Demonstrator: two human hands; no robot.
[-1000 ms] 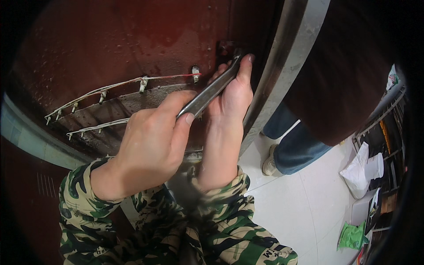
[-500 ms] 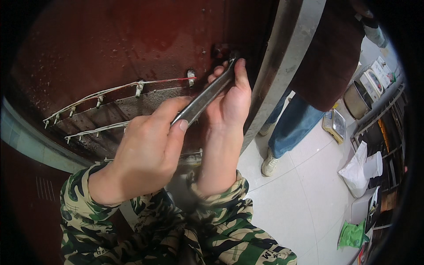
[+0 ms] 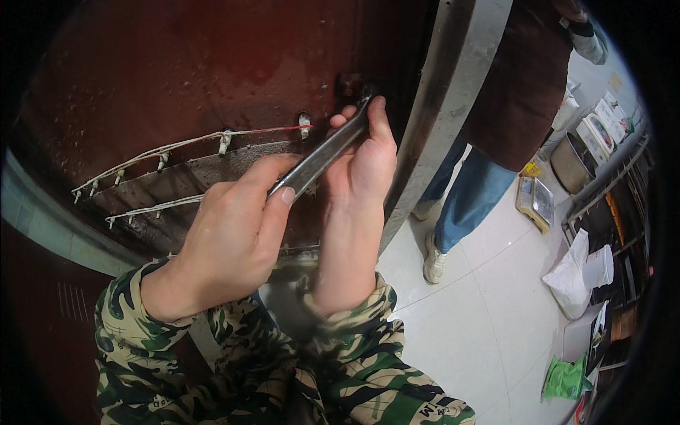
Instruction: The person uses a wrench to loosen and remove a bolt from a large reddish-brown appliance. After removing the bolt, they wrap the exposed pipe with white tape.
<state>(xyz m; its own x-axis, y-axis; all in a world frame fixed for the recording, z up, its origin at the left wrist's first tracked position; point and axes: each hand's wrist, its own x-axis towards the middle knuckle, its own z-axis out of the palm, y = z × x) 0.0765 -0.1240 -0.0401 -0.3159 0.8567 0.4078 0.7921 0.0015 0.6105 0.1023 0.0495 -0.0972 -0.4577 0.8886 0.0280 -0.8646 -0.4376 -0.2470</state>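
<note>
A long grey steel wrench (image 3: 319, 161) slants up and to the right in front of a dark red wall (image 3: 212, 64). My left hand (image 3: 225, 234) is closed around its lower end, thumb lying along the bar. Higher up, my right hand (image 3: 363, 166) has its palm and fingers around the wrench near its bent neck, with the thumb pointing up. The wrench's far end meets a dark fitting (image 3: 350, 83) in shadow; I cannot tell how it sits there. To the left, white posts (image 3: 225, 144) stick out of the wall with pale and red wires (image 3: 170, 147) strung between them.
A metal door frame (image 3: 453, 92) runs close by my right hand. Beyond it stands a person (image 3: 474, 191) in jeans and a dark apron. On the tiled floor (image 3: 453, 319) are a scale (image 3: 535, 202), a metal pot (image 3: 572, 163), a white sack (image 3: 567, 276) and a green bag (image 3: 564, 375).
Both hands and the wrench sit slightly further left in the picture, and the view has shifted a little. The grip of both hands looks the same.
</note>
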